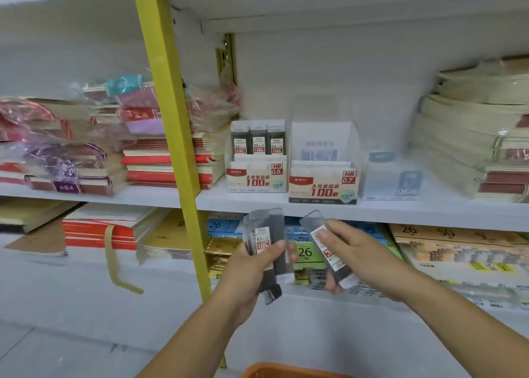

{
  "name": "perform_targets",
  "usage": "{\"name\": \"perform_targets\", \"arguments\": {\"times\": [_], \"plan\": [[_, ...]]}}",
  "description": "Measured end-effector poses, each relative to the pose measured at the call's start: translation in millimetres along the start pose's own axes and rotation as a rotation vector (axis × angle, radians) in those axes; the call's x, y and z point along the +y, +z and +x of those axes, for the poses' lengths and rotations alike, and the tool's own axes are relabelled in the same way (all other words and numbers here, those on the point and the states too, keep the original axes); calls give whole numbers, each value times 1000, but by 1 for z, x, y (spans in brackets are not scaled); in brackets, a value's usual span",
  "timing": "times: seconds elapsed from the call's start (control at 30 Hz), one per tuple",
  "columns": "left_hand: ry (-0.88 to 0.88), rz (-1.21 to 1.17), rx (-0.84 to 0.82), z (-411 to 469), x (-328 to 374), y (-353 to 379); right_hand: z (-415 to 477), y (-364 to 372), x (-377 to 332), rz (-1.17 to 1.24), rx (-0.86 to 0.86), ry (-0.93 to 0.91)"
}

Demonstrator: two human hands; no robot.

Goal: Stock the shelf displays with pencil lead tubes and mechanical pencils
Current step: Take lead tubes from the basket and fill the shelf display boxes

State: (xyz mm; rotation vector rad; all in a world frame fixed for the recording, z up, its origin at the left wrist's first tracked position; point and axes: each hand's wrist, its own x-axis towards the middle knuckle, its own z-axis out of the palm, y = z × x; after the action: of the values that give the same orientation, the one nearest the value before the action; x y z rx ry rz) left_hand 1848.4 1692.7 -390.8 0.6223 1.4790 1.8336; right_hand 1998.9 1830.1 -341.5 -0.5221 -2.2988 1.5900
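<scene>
Both hands work just below the front of the shelf. The left hand grips a small stack of lead tubes with the thumb across the labels. The right hand pinches a single tube between thumb and fingers, tilted with its top leaning left.

The label on the stack appears to read 0.7. So the target is most likely the HB 0.7 display, which looks unfilled, not the HB 0.5 display just beside it, where three tubes stand in the back row.

To do this well, check the size printed on the single tube first. Then turn it upright with the label facing out and lower it into a back slot, so that later ones need not reach past it. The display's clear plastic walls look light and a nudge could shift them, so the tube is best fed in straight from above.
</scene>
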Motion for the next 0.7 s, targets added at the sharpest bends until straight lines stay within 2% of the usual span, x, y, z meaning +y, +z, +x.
{"name": "perform_targets", "arguments": {"times": [0.2,0.37,0.43,0.53,0.63,0.7], "plan": [[36,104,-44,2,14,-15,7,11,-9,-202,32,-86],[47,106,33,1,21,-16,3,9,-8,-183,51,-84],[56,47,84,1,22,-17,2,8,-6,-69,103,-92],[55,-11,114,0,23,-16,3,11,-8,240,190,-97],[51,-22,103,1,27,-16,6,19,-14,289,322,-143],[65,-19,118,2,31,-17,8,22,-23,233,404,-208]]}}
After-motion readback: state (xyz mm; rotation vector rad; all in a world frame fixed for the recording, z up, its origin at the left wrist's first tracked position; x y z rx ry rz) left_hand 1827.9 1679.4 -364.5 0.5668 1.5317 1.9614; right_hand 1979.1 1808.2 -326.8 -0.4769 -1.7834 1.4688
